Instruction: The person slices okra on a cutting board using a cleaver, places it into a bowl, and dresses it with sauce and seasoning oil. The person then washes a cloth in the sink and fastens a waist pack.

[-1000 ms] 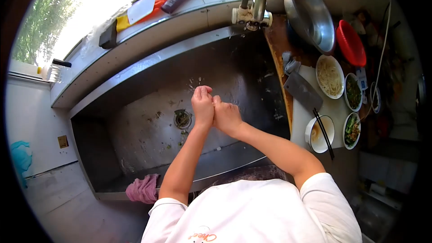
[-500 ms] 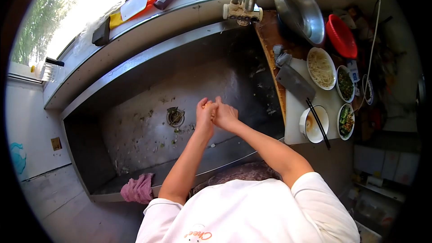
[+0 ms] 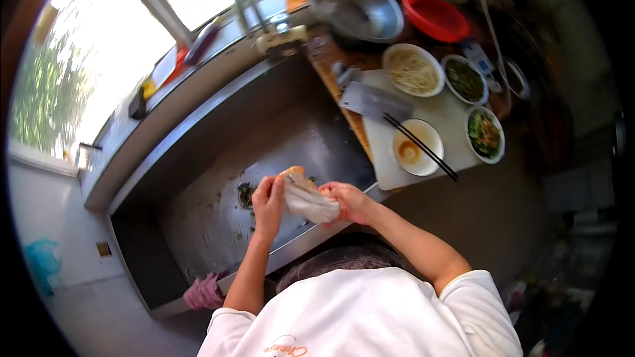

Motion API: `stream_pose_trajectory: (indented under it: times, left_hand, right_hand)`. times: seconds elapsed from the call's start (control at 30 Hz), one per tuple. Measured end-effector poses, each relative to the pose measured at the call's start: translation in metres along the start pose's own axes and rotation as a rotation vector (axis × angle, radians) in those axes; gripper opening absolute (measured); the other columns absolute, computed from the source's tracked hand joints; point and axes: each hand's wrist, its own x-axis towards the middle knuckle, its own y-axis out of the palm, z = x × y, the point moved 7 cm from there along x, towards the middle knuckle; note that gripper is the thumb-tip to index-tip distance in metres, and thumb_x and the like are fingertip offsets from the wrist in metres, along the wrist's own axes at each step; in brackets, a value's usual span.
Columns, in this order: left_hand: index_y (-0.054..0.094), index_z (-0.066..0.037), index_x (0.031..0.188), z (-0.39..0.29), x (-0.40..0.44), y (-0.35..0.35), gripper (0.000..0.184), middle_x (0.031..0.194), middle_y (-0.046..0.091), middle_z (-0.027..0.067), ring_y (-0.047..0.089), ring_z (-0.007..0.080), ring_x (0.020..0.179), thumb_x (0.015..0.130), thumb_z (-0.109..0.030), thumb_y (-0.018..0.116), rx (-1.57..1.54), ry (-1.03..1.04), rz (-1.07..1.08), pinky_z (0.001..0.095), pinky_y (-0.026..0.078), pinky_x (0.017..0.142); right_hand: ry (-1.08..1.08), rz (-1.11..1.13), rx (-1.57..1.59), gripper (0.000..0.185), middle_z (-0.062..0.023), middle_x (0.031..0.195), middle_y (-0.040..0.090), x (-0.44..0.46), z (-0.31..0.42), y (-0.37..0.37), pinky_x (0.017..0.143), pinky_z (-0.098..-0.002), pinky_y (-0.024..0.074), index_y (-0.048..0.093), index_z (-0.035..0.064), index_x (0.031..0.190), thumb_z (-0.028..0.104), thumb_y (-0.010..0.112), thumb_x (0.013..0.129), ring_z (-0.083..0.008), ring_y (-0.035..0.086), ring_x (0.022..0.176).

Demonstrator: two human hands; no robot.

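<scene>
A white, crumpled, cloth-like piece with orange along its upper edge point(image 3: 307, 201) is stretched between my two hands, over the front part of the metal sink point(image 3: 198, 225). My left hand point(image 3: 268, 206) pinches its left end, fingers closed. At the right end, my right hand point(image 3: 352, 202) is closed around the gathered material. The exact kind of piece is unclear because of blur. Below and behind it, the drain point(image 3: 245, 195) with green scraps is partly visible.
A white cutting board point(image 3: 390, 175) right of the sink carries a cleaver point(image 3: 374, 100) and a bowl point(image 3: 430, 133) with black chopsticks point(image 3: 423, 149). Food bowls, a steel basin point(image 3: 354, 3) and a red basin point(image 3: 435, 16) stand beyond. A pink cloth point(image 3: 204, 292) hangs over the sink edge.
My hands were clasped together over the sink with no cloth visible; now they are apart, holding the white piece between them. The view has turned and shifted to the right.
</scene>
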Motion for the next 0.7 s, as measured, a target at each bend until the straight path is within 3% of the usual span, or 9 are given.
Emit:
stream_pose_trajectory:
  times: [0.07, 0.13, 0.3, 0.4, 0.47, 0.5, 0.53, 0.63, 0.7]
  left_hand:
    - [0.062, -0.001, 0.09, -0.027, -0.025, 0.054, 0.023, 0.077, 0.054, -0.0037, 0.047, 0.0051, 0.071, 0.097, -0.022, 0.058, -0.064, -0.157, 0.177, 0.0218, 0.04, 0.062]
    - [0.062, -0.001, 0.091, -0.044, -0.063, 0.126, 0.024, 0.074, 0.053, -0.0047, 0.045, 0.0043, 0.07, 0.097, -0.024, 0.059, -0.325, -0.456, 0.423, 0.0215, 0.039, 0.061]
    - [0.064, -0.002, 0.094, -0.044, -0.115, 0.282, 0.023, 0.074, 0.053, -0.0048, 0.045, 0.004, 0.07, 0.096, -0.024, 0.061, 0.054, -0.151, 0.893, 0.0215, 0.04, 0.062]
    - [0.066, -0.003, 0.101, -0.019, -0.184, 0.375, 0.025, 0.077, 0.058, -0.0034, 0.051, 0.005, 0.073, 0.095, -0.027, 0.062, 0.053, -0.202, 1.067, 0.0225, 0.043, 0.061]
    - [0.065, -0.005, 0.107, -0.036, -0.255, 0.42, 0.031, 0.077, 0.061, -0.0018, 0.056, 0.0085, 0.071, 0.095, -0.033, 0.06, 0.044, -0.522, 1.207, 0.0234, 0.047, 0.062]
    - [0.064, -0.006, 0.104, -0.02, -0.291, 0.445, 0.035, 0.079, 0.064, 0.0017, 0.06, 0.0131, 0.069, 0.097, -0.039, 0.055, -0.039, -0.836, 1.188, 0.0251, 0.049, 0.059]
    - [0.063, -0.004, 0.093, 0.002, -0.316, 0.471, 0.034, 0.085, 0.065, 0.008, 0.063, 0.0176, 0.075, 0.101, -0.033, 0.047, -0.13, -0.968, 1.522, 0.0274, 0.051, 0.067]
    - [0.06, -0.003, 0.086, -0.006, -0.347, 0.533, 0.034, 0.074, 0.065, 0.0065, 0.062, 0.0148, 0.066, 0.103, -0.028, 0.044, -0.042, -0.676, 1.532, 0.0281, 0.049, 0.058]
    - [0.059, -0.002, 0.086, -0.015, -0.364, 0.574, 0.029, 0.072, 0.062, 0.0068, 0.056, 0.0136, 0.058, 0.101, -0.023, 0.048, 0.063, 0.009, 1.454, 0.0275, 0.045, 0.053]
  right_hand:
    - [0.075, 0.079, -0.063, 0.035, -0.0179, 0.104, 0.061, -0.046, -0.006, -0.018, 0.063, -0.0494, 0.0585, 0.043, 0.007, 0.124, 0.016, 0.05, 0.091, -0.0348, 0.067, 0.082]
    - [-0.016, -0.164, -0.333, 0.021, -0.0153, 0.084, 0.065, -0.103, 0.002, -0.048, 0.06, -0.045, 0.0576, 0.053, 0.004, 0.105, 0.012, 0.054, 0.087, -0.0319, 0.068, 0.072]
    - [-0.332, -1.091, -1.35, 0.017, -0.0121, 0.077, 0.068, -0.265, -0.002, -0.161, 0.067, -0.0396, 0.0571, 0.064, 0.0049, 0.096, 0.018, 0.059, 0.087, -0.0241, 0.068, 0.071]
    - [-0.296, -0.644, -0.048, 0.026, -0.013, 0.094, 0.068, -0.296, -0.086, -0.207, 0.076, -0.0427, 0.0561, 0.061, 0.0042, 0.109, 0.022, 0.058, 0.091, -0.0254, 0.068, 0.084]
    - [-0.986, -0.455, 0.524, 0.049, -0.0138, 0.128, 0.055, -0.305, -0.11, -0.246, 0.095, -0.0445, 0.05, 0.045, 0.0059, 0.133, 0.039, 0.049, 0.097, -0.0259, 0.057, 0.115]
    - [-0.86, -0.842, 0.617, 0.051, -0.0142, 0.128, 0.055, -0.321, -0.104, -0.232, 0.097, -0.0455, 0.0489, 0.045, 0.0069, 0.134, 0.042, 0.046, 0.098, -0.0252, 0.056, 0.116]
    - [-0.96, -0.881, 0.722, 0.047, -0.0127, 0.122, 0.054, -0.338, -0.106, -0.237, 0.092, -0.0442, 0.0483, 0.045, 0.0075, 0.13, 0.042, 0.047, 0.098, -0.0239, 0.056, 0.11]
    - [-1.244, -0.767, 0.914, 0.038, -0.0083, 0.105, 0.053, -0.39, -0.116, -0.265, 0.077, -0.0402, 0.0465, 0.047, 0.0093, 0.12, 0.039, 0.049, 0.097, -0.0202, 0.054, 0.092]
    - [-1.35, -0.715, 0.994, 0.032, -0.0053, 0.093, 0.052, -0.419, -0.125, -0.28, 0.066, -0.0376, 0.0453, 0.048, 0.0106, 0.113, 0.038, 0.05, 0.097, -0.0177, 0.053, 0.08]
